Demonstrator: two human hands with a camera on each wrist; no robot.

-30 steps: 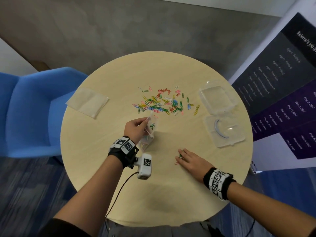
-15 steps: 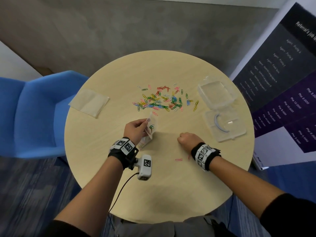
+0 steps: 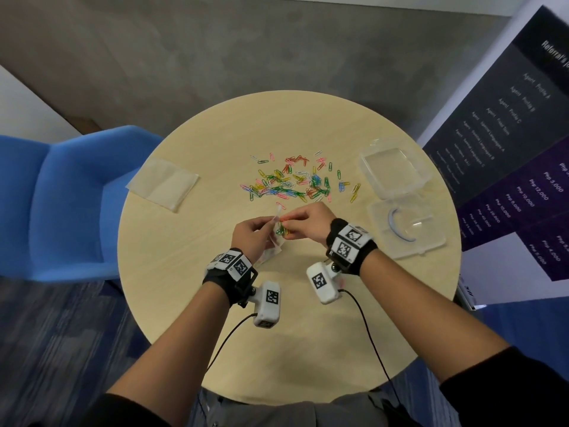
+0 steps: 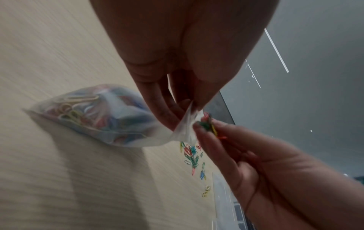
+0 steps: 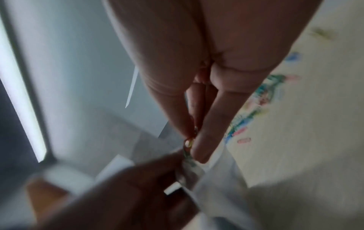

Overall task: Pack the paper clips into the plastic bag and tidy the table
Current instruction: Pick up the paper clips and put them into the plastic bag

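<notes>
My left hand [image 3: 252,232] pinches the mouth of a small clear plastic bag [image 4: 102,115], whose bulging bottom lies on the table with several coloured clips inside. My right hand [image 3: 303,221] pinches a small bunch of paper clips [image 4: 208,126] right at the bag's opening [image 3: 278,224]. In the right wrist view the clips [image 5: 188,144] sit between thumb and forefinger, touching the bag's rim. A loose pile of coloured paper clips [image 3: 295,183] is scattered on the round wooden table [image 3: 191,303], just beyond both hands.
A flat clear plastic bag [image 3: 163,183] lies at the table's left side. An open clear plastic case [image 3: 400,198] with a blue curved piece sits at the right edge. A blue chair [image 3: 61,198] stands left of the table, a dark banner [image 3: 508,149] to the right.
My right hand left the table's near edge, closed on some clips and rose up to the bag's mouth. The left hand kept holding the bag in much the same place.
</notes>
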